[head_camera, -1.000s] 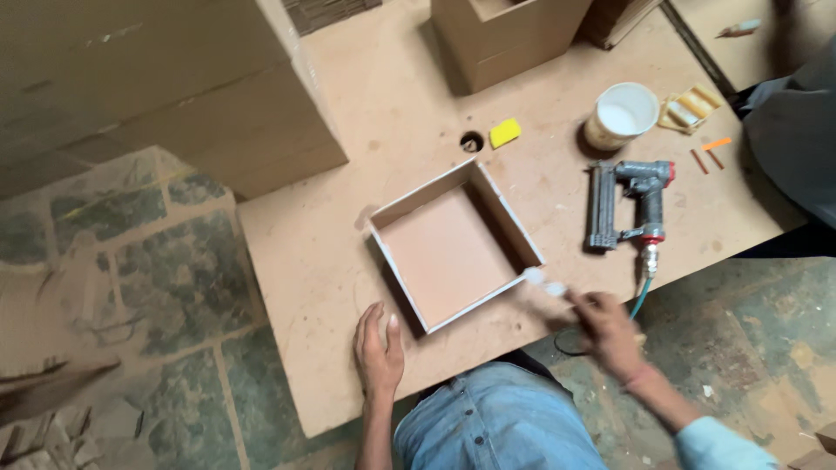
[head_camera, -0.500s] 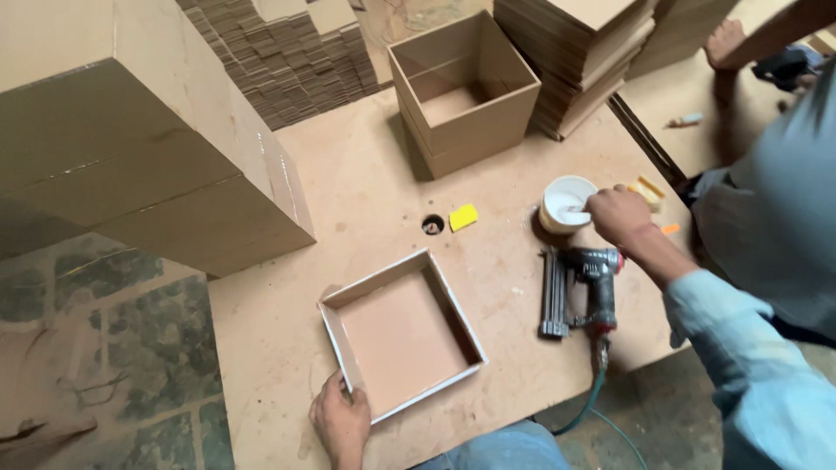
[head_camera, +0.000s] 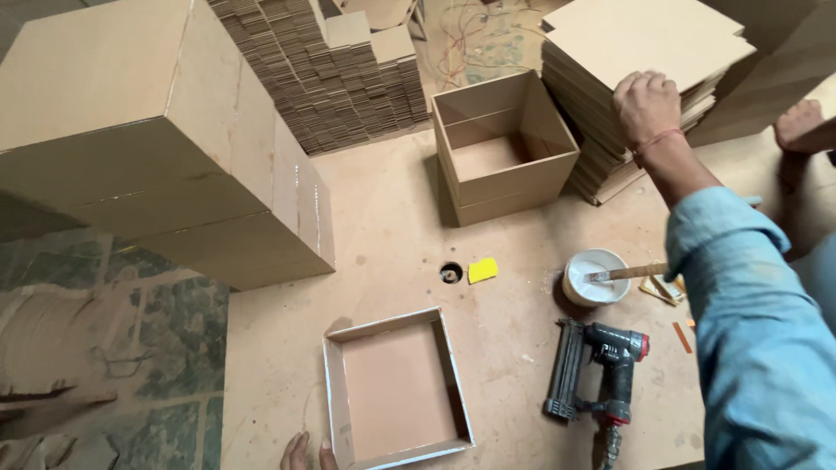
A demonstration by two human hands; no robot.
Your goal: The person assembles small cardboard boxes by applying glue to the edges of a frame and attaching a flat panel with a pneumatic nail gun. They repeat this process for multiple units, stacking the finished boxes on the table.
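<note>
While our right hand (head_camera: 646, 106) rests on the tall stack of flat brown fibreboard squares (head_camera: 640, 61) at the far right of the bench, we judge the step in hand to be fetching the next panel for the shallow open-topped brown board tray (head_camera: 396, 387) that lies near the front edge of the worn board workbench (head_camera: 392, 218). The fingers are curled together over the front edge of the topmost sheets, knuckles up; whether they have pinched one sheet free we cannot tell. To lift one, we would need to part a single sheet from the pile. Our left hand (head_camera: 306, 453) shows only as fingertips at the bottom edge, lying flat and close together against the tray's near-left corner, touching it. Between the hands stand a white glue bowl with a wooden stick across it (head_camera: 596, 276) and a black and red nail gun (head_camera: 601, 370), both untouched. A deeper open brown box (head_camera: 501, 148) sits just left of the stack.
</note>
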